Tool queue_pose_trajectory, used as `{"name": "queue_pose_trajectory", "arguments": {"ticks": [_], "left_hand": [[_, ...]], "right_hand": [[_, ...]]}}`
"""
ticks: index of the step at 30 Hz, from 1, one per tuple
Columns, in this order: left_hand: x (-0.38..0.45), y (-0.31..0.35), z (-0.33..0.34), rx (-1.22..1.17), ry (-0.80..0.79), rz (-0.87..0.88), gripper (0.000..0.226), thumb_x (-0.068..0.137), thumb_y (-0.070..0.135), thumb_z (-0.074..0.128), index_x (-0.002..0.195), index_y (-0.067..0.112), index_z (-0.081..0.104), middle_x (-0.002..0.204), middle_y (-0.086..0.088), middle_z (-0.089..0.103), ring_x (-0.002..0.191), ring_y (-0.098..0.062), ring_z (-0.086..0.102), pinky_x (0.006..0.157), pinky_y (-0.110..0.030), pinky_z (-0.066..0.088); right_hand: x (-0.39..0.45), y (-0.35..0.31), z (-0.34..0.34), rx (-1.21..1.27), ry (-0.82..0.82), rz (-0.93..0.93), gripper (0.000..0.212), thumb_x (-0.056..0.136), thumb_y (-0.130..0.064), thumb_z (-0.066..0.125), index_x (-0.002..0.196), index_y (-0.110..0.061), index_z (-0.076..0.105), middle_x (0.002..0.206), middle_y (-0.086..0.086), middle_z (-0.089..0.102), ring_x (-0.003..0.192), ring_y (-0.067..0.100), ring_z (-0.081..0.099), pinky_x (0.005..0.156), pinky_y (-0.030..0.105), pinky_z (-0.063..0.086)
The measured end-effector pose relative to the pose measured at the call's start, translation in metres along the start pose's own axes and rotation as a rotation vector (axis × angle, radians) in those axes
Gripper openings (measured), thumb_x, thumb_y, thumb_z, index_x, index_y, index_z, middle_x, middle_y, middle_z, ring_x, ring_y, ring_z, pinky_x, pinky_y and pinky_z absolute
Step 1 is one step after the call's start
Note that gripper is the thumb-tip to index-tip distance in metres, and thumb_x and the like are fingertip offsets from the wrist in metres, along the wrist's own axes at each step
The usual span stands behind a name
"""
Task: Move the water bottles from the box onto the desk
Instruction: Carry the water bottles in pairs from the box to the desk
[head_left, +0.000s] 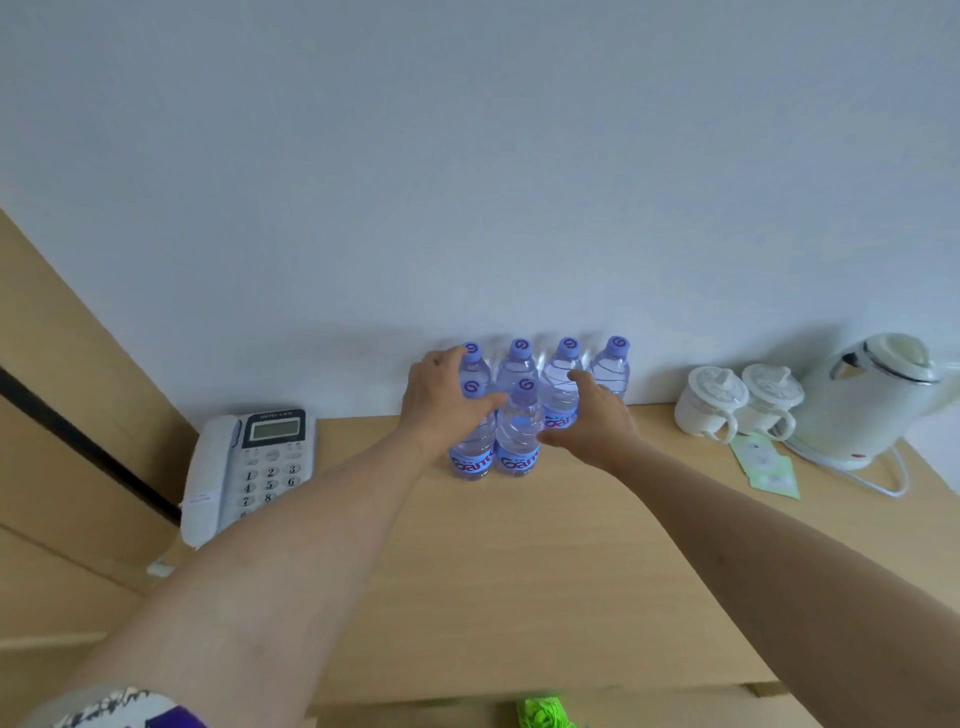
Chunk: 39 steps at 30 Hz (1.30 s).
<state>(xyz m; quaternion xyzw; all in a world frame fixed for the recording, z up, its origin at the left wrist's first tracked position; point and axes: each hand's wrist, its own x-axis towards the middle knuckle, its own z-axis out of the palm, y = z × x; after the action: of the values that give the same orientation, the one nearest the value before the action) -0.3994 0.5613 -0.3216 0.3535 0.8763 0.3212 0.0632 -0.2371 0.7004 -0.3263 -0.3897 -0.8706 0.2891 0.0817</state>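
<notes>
Bottles stand upright in two rows at the desk's back edge against the wall, six visible. Left hand wraps a front-left bottle; right hand rests open beside the front-right one. No box shows, so what remains is unclear.
</notes>
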Motion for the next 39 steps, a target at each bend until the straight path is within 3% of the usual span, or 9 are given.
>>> {"name": "queue_pose_trajectory", "arguments": {"ticks": [3,10,16,20,28,39], "left_hand": [[-0.001,0.029,-0.001,0.075,0.006,0.175,0.077,0.075,0.055,0.077,0.136,0.017,0.051,0.134,-0.006,0.052,0.126,-0.029,0.044,0.102,-0.039,0.041],[-0.034,0.147,0.051,0.105,-0.164,0.521,0.075,0.076,0.054,0.076,0.138,0.021,0.051,0.139,-0.004,0.05,0.129,-0.028,0.041,0.103,-0.038,0.038],[-0.106,0.271,0.122,0.101,-0.326,0.748,0.079,0.078,0.06,0.071,0.144,0.025,0.045,0.147,-0.002,0.044,0.136,-0.025,0.035,0.109,-0.038,0.036],[-0.189,0.371,0.179,0.067,-0.431,0.926,0.078,0.081,0.058,0.068,0.146,0.025,0.042,0.149,-0.003,0.043,0.138,-0.025,0.033,0.112,-0.039,0.034],[-0.42,0.54,0.283,0.069,-0.639,1.3,0.078,0.085,0.057,0.064,0.15,0.024,0.037,0.156,-0.005,0.035,0.144,-0.024,0.026,0.117,-0.043,0.028],[-0.691,0.699,0.37,-0.03,-0.886,1.597,0.074,0.082,0.058,0.067,0.145,0.029,0.044,0.148,-0.001,0.045,0.136,-0.023,0.038,0.111,-0.042,0.036]], "right_hand": [[-0.026,0.009,-0.02,-0.026,0.064,0.045,0.089,0.067,-0.044,0.081,0.141,-0.023,0.037,0.127,0.01,0.056,0.117,0.032,0.053,0.08,0.034,0.039],[-0.102,0.073,-0.097,-0.095,0.245,0.244,0.094,0.073,-0.047,0.08,0.15,-0.027,0.031,0.146,0.005,0.043,0.133,0.03,0.037,0.106,0.041,0.035],[-0.205,0.169,-0.165,-0.079,0.435,0.437,0.093,0.073,-0.05,0.079,0.15,-0.031,0.03,0.146,0.001,0.041,0.134,0.027,0.032,0.106,0.039,0.034],[-0.302,0.248,-0.212,-0.105,0.541,0.611,0.096,0.071,-0.057,0.078,0.15,-0.034,0.028,0.149,-0.001,0.039,0.137,0.026,0.031,0.104,0.04,0.036],[-0.536,0.398,-0.29,-0.124,0.686,0.953,0.095,0.072,-0.053,0.079,0.15,-0.032,0.028,0.153,0.002,0.035,0.14,0.027,0.03,0.107,0.042,0.034],[-0.8,0.502,-0.336,-0.102,0.83,1.415,0.092,0.076,-0.048,0.076,0.152,-0.032,0.027,0.153,0.003,0.035,0.137,0.028,0.032,0.109,0.043,0.036]]}}
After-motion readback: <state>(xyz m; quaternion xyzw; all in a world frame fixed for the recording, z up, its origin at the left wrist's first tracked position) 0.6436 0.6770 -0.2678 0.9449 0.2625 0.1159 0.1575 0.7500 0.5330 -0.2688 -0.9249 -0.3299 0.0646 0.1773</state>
